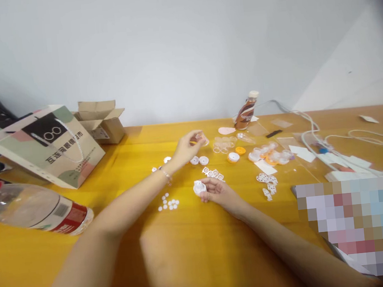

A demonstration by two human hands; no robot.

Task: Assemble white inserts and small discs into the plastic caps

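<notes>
My left hand (187, 149) reaches to the middle of the table, its fingers pinched on a small clear plastic piece (205, 139); its exact shape is partly hidden by the fingers. Nearer to me, my right hand (220, 192) grips a white round plastic part (199, 188) by its right side, just above the tabletop. Between the hands lie flat white wheel-like pieces (213, 174) and two white discs (203, 160). Several small white dots (173, 204) are scattered to the left of my right hand. An orange-and-white round case (233, 157) sits farther right.
A paper bag (66, 148), a cardboard box (108, 124) and a large red-capped bottle (52, 211) occupy the left. A brown drink bottle (245, 111) stands by the wall. Clear domes (224, 144), white cut-out pieces (268, 182) and cables (309, 136) lie on the right. A pixelated area covers the lower right.
</notes>
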